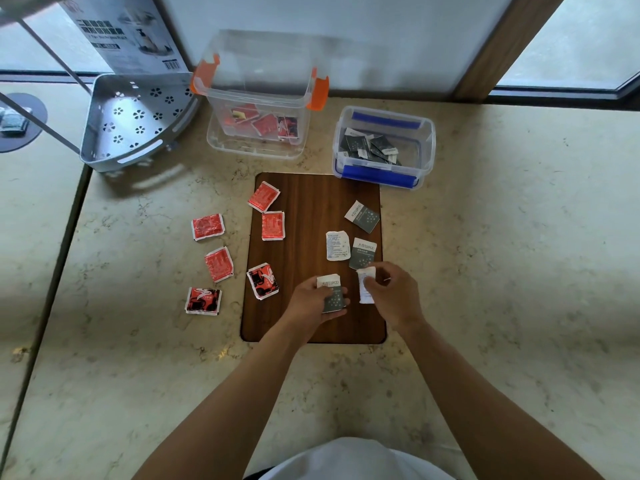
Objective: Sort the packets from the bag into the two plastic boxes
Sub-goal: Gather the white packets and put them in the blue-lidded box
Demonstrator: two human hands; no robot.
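Observation:
My left hand point(311, 299) holds a grey-and-white packet point(331, 293) over the near part of the wooden board point(311, 216). My right hand point(391, 292) pinches a white packet point(365, 285) just beside it. Three more grey-and-white packets point(362, 216) lie on the board's right side. Several red packets point(207, 227) lie on the board's left side and on the counter to its left. The clear box with orange clips point(256, 98) at the back holds red packets. The box with blue clips point(384, 147) to its right holds grey packets.
A grey perforated corner shelf point(135, 119) stands at the back left, with a printed carton point(128, 32) behind it. The marble counter point(502, 254) meets a window ledge at the back. A seam in the counter runs down the left side.

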